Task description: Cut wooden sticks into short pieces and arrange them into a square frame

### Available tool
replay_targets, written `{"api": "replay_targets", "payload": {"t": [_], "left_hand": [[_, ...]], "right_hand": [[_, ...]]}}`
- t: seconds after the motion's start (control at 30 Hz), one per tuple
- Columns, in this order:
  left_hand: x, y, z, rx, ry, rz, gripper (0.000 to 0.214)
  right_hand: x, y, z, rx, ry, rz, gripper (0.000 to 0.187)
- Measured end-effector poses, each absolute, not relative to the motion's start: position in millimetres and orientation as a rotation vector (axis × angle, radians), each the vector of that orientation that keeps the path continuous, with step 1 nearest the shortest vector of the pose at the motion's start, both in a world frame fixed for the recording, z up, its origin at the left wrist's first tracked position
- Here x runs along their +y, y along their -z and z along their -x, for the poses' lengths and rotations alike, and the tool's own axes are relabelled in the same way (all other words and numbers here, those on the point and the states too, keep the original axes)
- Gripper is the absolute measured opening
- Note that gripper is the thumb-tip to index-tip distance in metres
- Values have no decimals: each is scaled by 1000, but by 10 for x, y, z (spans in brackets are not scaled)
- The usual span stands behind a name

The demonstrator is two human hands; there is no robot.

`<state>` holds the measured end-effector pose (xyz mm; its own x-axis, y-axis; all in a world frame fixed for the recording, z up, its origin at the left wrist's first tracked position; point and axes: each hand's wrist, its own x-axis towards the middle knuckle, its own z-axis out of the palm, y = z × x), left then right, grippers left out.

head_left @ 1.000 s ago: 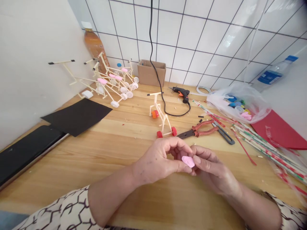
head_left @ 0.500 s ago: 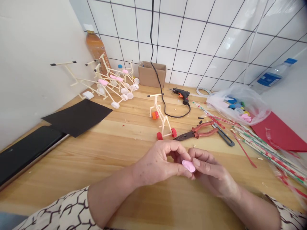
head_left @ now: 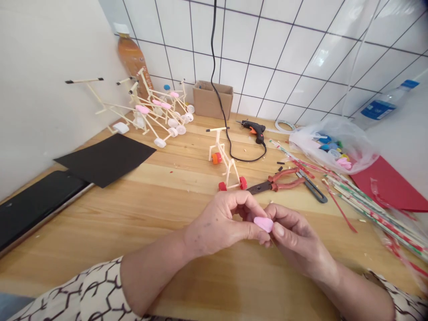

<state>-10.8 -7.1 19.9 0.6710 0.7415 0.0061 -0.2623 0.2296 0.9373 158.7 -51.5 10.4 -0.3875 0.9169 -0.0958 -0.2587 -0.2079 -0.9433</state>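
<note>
A small pink foam piece (head_left: 263, 224), rounded and flat, is pinched between both sets of fingertips above the table. My left hand (head_left: 224, 223) grips its left side with thumb and index finger. On the other side, the thumb and fingers of my right hand (head_left: 297, 236) close on its right edge. Just beyond my hands stands a small stick tricycle model (head_left: 223, 154) with red and orange wheels and no pink piece on it. Pliers (head_left: 274, 182) with reddish handles lie right of the model, beside a grey utility knife (head_left: 314, 189).
Several finished-looking stick tricycles (head_left: 160, 120) with pink seats crowd the back left, near an orange drink bottle (head_left: 131, 55). A glue gun (head_left: 254, 130), its black cord, a cardboard box (head_left: 213, 100), a plastic bag of caps (head_left: 334, 145), wrapped sticks (head_left: 377, 209) and black sheet (head_left: 107, 158) lie around.
The pink piece has been tilted so more of its flat face shows. Both hands still hold it in nearly the same place; the camera view has shifted slightly.
</note>
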Motion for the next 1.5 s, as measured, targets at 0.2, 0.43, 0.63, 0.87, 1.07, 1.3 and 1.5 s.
{"api": "replay_targets", "payload": {"t": [0.2, 0.43, 0.63, 0.87, 1.07, 1.3, 1.5], "left_hand": [[-75, -222, 111, 522, -784, -1267, 12], [-82, -200, 102, 466, -779, -1177, 13], [-78, -186, 109, 414, -729, -1108, 15], [-74, -195, 117, 452, -671, -1132, 14], [-67, -208, 119, 494, -656, -1196, 16], [-72, -202, 115, 471, -654, -1160, 15], [-88, -238, 104, 504, -731, -1148, 16]], "right_hand": [[-519, -115, -1578, -1195, -1716, 917, 15], [-502, -141, -1557, -1084, -1767, 887, 20], [-497, -117, -1558, -926, -1836, 868, 18], [-488, -101, -1556, -893, -1867, 835, 18], [-477, -116, -1546, -869, -1880, 851, 20], [-487, -132, -1539, -882, -1864, 898, 25], [-500, -110, -1565, -1099, -1770, 931, 22]]}}
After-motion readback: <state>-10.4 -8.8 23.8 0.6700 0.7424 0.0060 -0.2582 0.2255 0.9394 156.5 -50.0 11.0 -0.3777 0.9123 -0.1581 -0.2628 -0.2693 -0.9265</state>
